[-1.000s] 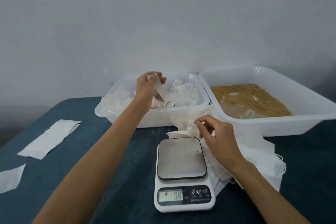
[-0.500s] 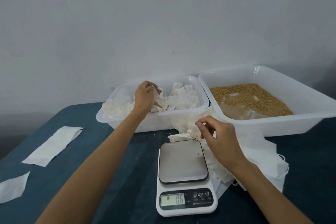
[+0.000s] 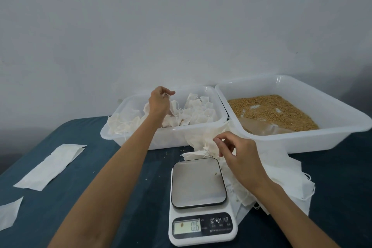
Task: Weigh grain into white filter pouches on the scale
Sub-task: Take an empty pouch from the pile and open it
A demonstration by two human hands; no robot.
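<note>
Golden-brown grain (image 3: pixel 273 111) lies loose in the right-hand white plastic tub (image 3: pixel 302 137), untouched. My left hand (image 3: pixel 160 102) hangs over the heap of white filter pouches (image 3: pixel 198 116) in the neighbouring tub (image 3: pixel 161 139), fingers loosely curled; whether they pinch one, I cannot tell. My right hand (image 3: pixel 238 157), half-curled, hovers over flat pouches (image 3: pixel 285 175) beside the bare white digital scale (image 3: pixel 199 183). Next, I judge: open a fresh pouch on its steel platform.

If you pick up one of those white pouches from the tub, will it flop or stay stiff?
Probably floppy: the white pouches lie crumpled and folded in the tub, and one droops from the left hand. Likely very light too, being thin fabric. Their loose strings could snag neighbouring pouches.
</note>
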